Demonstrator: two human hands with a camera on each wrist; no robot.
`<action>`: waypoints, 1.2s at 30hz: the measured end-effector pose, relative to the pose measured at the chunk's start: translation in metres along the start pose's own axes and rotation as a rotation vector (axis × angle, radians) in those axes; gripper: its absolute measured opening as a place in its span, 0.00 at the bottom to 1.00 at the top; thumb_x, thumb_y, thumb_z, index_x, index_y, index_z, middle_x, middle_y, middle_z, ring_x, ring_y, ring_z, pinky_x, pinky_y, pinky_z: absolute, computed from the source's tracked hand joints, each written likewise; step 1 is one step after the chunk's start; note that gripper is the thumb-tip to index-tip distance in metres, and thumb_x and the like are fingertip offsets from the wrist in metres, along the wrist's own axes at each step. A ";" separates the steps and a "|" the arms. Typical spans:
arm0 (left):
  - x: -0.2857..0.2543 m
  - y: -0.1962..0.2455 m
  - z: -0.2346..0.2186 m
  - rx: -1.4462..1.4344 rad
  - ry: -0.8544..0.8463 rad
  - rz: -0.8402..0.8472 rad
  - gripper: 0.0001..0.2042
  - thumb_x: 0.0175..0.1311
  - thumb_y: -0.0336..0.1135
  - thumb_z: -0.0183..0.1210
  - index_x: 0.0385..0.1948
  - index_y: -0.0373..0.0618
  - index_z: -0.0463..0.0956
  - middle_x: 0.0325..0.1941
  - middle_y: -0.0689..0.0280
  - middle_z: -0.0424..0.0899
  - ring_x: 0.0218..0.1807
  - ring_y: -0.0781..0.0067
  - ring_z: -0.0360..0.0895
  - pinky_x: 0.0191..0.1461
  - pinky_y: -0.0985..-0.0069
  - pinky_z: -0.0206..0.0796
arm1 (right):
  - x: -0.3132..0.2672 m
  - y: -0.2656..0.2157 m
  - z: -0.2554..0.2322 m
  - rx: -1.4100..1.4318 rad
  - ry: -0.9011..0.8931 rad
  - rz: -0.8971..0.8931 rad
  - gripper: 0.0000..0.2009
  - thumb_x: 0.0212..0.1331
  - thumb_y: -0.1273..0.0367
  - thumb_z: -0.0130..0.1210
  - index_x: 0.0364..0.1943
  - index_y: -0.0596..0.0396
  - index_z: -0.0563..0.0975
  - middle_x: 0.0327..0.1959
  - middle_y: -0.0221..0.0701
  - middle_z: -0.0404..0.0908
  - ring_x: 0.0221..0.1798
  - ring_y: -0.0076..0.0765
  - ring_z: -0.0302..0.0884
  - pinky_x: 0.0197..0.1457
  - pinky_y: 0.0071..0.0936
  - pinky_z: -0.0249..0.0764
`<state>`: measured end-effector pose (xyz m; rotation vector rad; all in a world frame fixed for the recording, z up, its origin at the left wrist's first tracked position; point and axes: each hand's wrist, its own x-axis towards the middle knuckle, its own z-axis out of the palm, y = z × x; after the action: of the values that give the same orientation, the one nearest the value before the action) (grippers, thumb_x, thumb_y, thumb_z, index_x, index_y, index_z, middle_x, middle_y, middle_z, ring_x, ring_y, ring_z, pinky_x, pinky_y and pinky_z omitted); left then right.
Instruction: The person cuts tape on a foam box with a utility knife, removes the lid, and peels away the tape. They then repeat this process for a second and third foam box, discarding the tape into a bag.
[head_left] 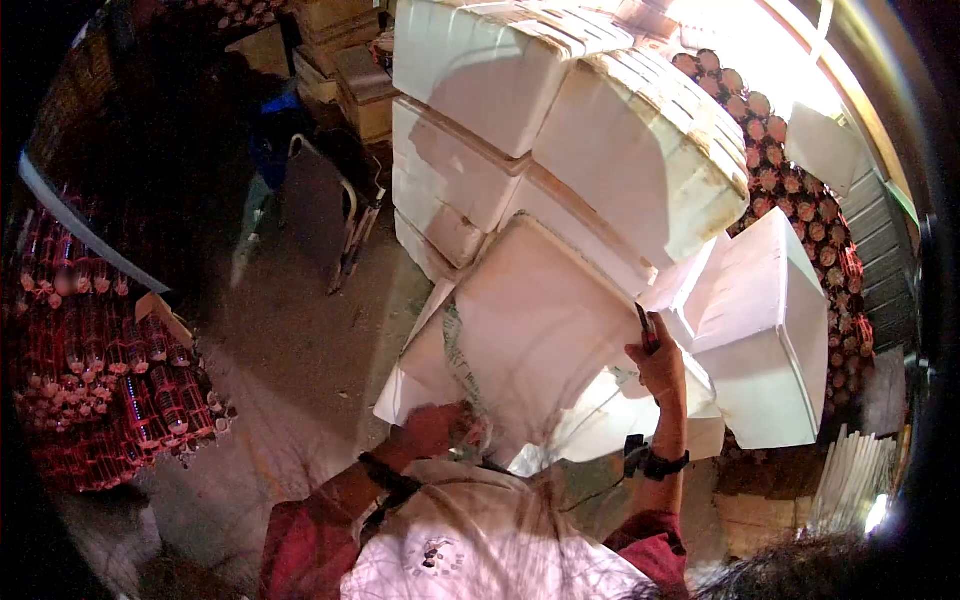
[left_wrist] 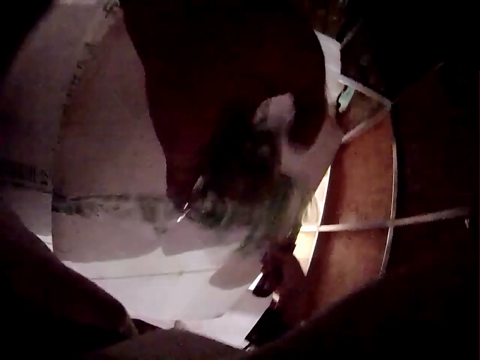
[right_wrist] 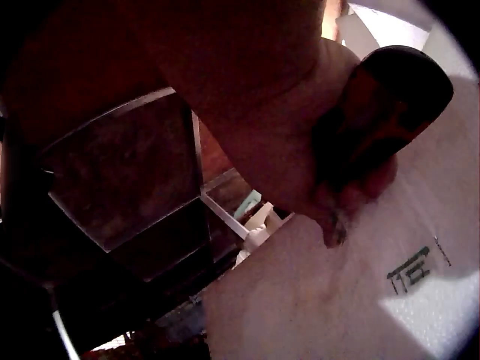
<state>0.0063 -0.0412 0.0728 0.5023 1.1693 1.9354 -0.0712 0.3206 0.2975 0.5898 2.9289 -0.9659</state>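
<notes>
A white foam box (head_left: 545, 330) lies tilted in front of the person. Clear tape with green print (head_left: 460, 350) runs down its left side toward the left hand (head_left: 435, 432). In the left wrist view the left hand (left_wrist: 232, 97) is dark, its fingers curled at the crumpled end of the tape (left_wrist: 255, 210). The right hand (head_left: 662, 370), at the box's right corner, grips a black-and-orange tool handle (right_wrist: 390, 105). Its working end is hidden. Below that hand, dark marks (right_wrist: 412, 270) show on the foam in the right wrist view.
Several white foam boxes (head_left: 620, 150) are stacked just beyond, and another box (head_left: 760, 340) stands at the right. A folding chair (head_left: 320, 210) is at the back left. Bundles in red netting (head_left: 150, 400) lie at left; more stacked round ends (head_left: 780, 170) rise at right.
</notes>
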 end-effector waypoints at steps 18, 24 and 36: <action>-0.042 -0.006 0.010 0.948 0.630 -0.145 0.22 0.53 0.35 0.69 0.39 0.40 0.63 0.40 0.55 0.70 0.36 0.57 0.72 0.40 0.60 0.68 | 0.012 0.062 0.049 0.126 0.006 0.004 0.35 0.49 0.70 0.68 0.65 0.53 0.67 0.32 0.37 0.81 0.33 0.29 0.75 0.41 0.27 0.73; -0.032 -0.036 0.016 1.529 0.777 -0.212 0.17 0.58 0.33 0.61 0.46 0.38 0.67 0.57 0.52 0.68 0.47 0.48 0.73 0.41 0.61 0.76 | 0.024 0.087 0.079 0.159 -0.013 0.025 0.36 0.48 0.68 0.69 0.65 0.52 0.67 0.30 0.35 0.80 0.32 0.30 0.76 0.41 0.28 0.73; -0.041 -0.047 -0.025 2.008 -0.080 0.079 0.12 0.57 0.28 0.55 0.43 0.42 0.70 0.67 0.50 0.63 0.43 0.59 0.77 0.31 0.73 0.79 | 0.026 0.079 0.124 0.353 -0.055 0.084 0.31 0.49 0.68 0.67 0.60 0.54 0.69 0.27 0.30 0.76 0.29 0.29 0.72 0.35 0.29 0.71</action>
<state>0.0342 -0.0757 0.0228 1.4901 2.6795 0.0816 -0.0814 0.3168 0.1493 0.6740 2.6758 -1.4751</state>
